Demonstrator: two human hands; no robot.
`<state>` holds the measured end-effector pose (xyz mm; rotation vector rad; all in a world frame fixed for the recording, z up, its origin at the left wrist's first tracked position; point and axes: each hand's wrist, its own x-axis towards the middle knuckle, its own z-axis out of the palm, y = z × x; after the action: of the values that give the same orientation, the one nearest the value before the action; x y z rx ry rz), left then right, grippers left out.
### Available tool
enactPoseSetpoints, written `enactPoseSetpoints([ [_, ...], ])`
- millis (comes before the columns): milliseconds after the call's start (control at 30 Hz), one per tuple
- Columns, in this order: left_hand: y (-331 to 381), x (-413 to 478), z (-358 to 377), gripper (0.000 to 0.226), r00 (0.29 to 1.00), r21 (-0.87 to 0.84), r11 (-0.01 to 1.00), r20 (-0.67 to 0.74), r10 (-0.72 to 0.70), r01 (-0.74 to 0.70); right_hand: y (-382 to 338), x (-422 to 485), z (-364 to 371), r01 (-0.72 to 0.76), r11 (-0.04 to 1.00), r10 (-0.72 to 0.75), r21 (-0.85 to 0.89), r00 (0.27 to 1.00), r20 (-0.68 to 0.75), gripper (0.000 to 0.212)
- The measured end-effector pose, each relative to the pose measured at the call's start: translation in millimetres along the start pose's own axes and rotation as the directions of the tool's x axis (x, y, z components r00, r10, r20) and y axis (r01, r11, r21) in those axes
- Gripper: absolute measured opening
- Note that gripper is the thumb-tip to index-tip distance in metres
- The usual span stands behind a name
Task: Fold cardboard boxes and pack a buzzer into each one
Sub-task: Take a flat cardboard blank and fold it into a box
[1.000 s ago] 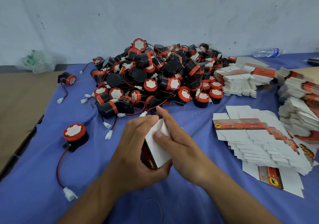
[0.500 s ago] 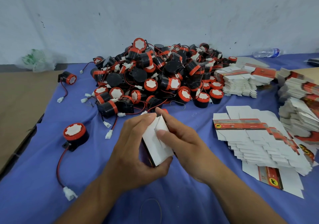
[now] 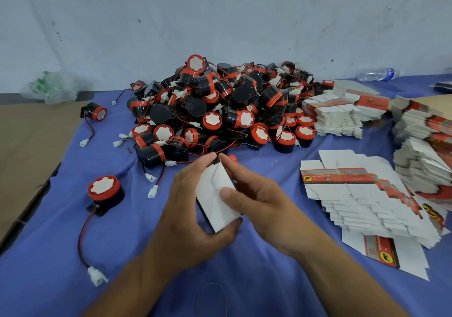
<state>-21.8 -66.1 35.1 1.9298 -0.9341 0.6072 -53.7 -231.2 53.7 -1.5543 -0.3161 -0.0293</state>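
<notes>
Wall [image 3: 220, 11]: pale grey-white, matt, filled the upper half of the view; marked with scattered dark specks and scuffs.
Light: even and soft, without hard shadows (source not seen).
Surface: draped in a blue cloth [image 3: 49, 255], creased in places, reaching back to the wall.
Brown board [image 3: 29, 140]: flat, lay beside the cloth on the left, a dark gap between the two lower down.
Plastic bag [image 3: 51, 90]: translucent, crumpled, sat against the wall at far left.
Water bottle [image 3: 376, 74]: clear, lay on its side by the wall, far right.
</notes>
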Motion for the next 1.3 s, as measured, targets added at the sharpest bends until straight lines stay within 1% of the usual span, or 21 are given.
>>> enactPoseSetpoints([
  [67, -1.6, -1.2, 1.4, 0.102, 0.997, -0.031, 0.999, 0.08, 0.013, -0.01, -2.7, -3.4, -2.0, 0.073, 0.975, -0.075, -0.211, 0.997, 0.0, 0.062],
  [133, -6.8, -1.6, 0.3, 0.103, 0.982, -0.006, 0.997, 0.175, 0.071, -0.071, -4.1, -6.9, -8.9, 0.163, 0.871, -0.171, -0.464, 0.985, 0.024, 0.076],
  [167, -9.8, -1.1, -0.7, 0.099, 0.973, 0.008, 0.996, 0.213, 0.085, -0.088, -4.2, -7.4, -14.3, 0.23, 0.751, -0.241, -0.619, 0.968, 0.067, 0.082],
  [233, -16.7, 1.1, -2.8, 0.086, 0.963, 0.052, 0.993, 0.255, 0.088, -0.105, -2.1, -6.7, -24.1, 0.354, 0.394, -0.347, -0.848, 0.912, 0.22, 0.091],
  [267, -20.6, 1.3, -3.4, 0.08, 0.958, 0.081, 0.99, 0.273, 0.087, -0.113, 0.1, -6.0, -25.3, 0.387, 0.271, -0.352, -0.881, 0.892, 0.283, 0.093],
  [300, -24.7, 1.1, -3.8, 0.076, 0.949, 0.109, 0.986, 0.303, 0.09, -0.129, 2.8, -5.7, -23.3, 0.412, 0.217, -0.338, -0.885, 0.882, 0.328, 0.093],
  [400, -35.5, 0.5, -5.2, 0.069, 0.913, 0.199, 0.967, 0.401, 0.071, -0.163, 15.5, -5.0, -16.2, 0.436, 0.17, -0.265, -0.884, 0.884, 0.386, 0.086],
  [467, -38.8, 1.3, -5.7, 0.068, 0.93, 0.291, 0.945, 0.365, 0.035, -0.15, 19.7, -3.6, -16.2, 0.362, 0.146, -0.204, -0.921, 0.922, 0.33, 0.078],
  [500, -39.9, 1.9, -5.6, 0.066, 0.946, 0.34, 0.929, 0.324, 0.031, -0.147, 20.3, -3.1, -15.4, 0.304, 0.115, -0.201, -0.946, 0.939, 0.277, 0.065],
  [567, -41.3, 3.1, -5.7, 0.061, 0.964, 0.43, 0.889, 0.262, 0.044, -0.157, 21.5, -1.9, -10.1, 0.174, -0.024, -0.23, -0.984, 0.957, 0.175, 0.041],
  [600, -42.0, 2.9, -5.4, 0.058, 0.968, 0.465, 0.871, 0.249, 0.042, -0.157, 21.2, -1.0, -5.5, 0.104, -0.084, -0.227, -0.991, 0.966, 0.121, 0.037],
  [667, -44.2, 2.0, -3.7, 0.051, 0.968, 0.51, 0.849, 0.252, 0.004, -0.136, 21.4, 0.2, 3.0, -0.01, -0.08, -0.219, -0.997, 0.976, 0.008, 0.038],
  [733, -44.9, 1.4, -1.6, 0.048, 0.962, 0.528, 0.844, 0.267, -0.053, -0.099, 23.3, 1.2, 8.2, -0.091, -0.006, -0.199, -0.996, 0.976, -0.088, 0.037],
  [833, -42.4, -1.4, -0.1, 0.042, 0.956, 0.378, 0.926, 0.271, -0.112, 0.001, 23.5, -0.2, 8.3, -0.199, 0.018, -0.209, -0.98, 0.958, -0.199, 0.036],
  [900, -38.8, -4.0, -1.5, 0.041, 0.941, 0.254, 0.964, 0.298, -0.157, 0.08, 24.0, -1.4, 8.9, -0.226, 0.029, -0.121, -0.974, 0.966, -0.227, 0.033],
  [967, -35.8, -5.3, -3.7, 0.039, 0.923, 0.124, 0.969, 0.299, -0.243, 0.215, 28.5, -3.3, 8.8, -0.241, 0.079, -0.033, -0.967, 0.969, -0.244, 0.031],
  [1033, -37.2, -5.3, -3.4, 0.037, 0.892, -0.009, 0.93, 0.286, -0.349, 0.367, 32.9, -4.8, 8.7, -0.257, 0.133, -0.003, -0.957, 0.966, -0.26, 0.036],
  [1100, -41.2, -4.7, -2.5, 0.048, 0.848, -0.085, 0.876, 0.31, -0.43, 0.475, 35.1, -4.5, 8.2, -0.272, 0.189, 0.024, -0.944, 0.962, -0.272, 0.041],
  [1200, -49.1, -4.0, -2.7, 0.07, 0.808, -0.094, 0.839, 0.344, -0.478, 0.536, 38.0, -1.6, 3.3, -0.251, 0.287, 0.033, -0.925, 0.967, -0.252, 0.05],
  [1233, -52.3, -3.9, -3.7, 0.071, 0.803, -0.072, 0.841, 0.351, -0.481, 0.536, 38.7, -0.8, 0.7, -0.211, 0.317, 0.032, -0.925, 0.977, -0.212, 0.051],
  [1300, -57.7, -4.0, -7.6, 0.059, 0.8, 0.016, 0.86, 0.358, -0.481, 0.51, 39.2, -0.2, -3.7, -0.11, 0.388, 0.009, -0.915, 0.993, -0.115, 0.051],
])
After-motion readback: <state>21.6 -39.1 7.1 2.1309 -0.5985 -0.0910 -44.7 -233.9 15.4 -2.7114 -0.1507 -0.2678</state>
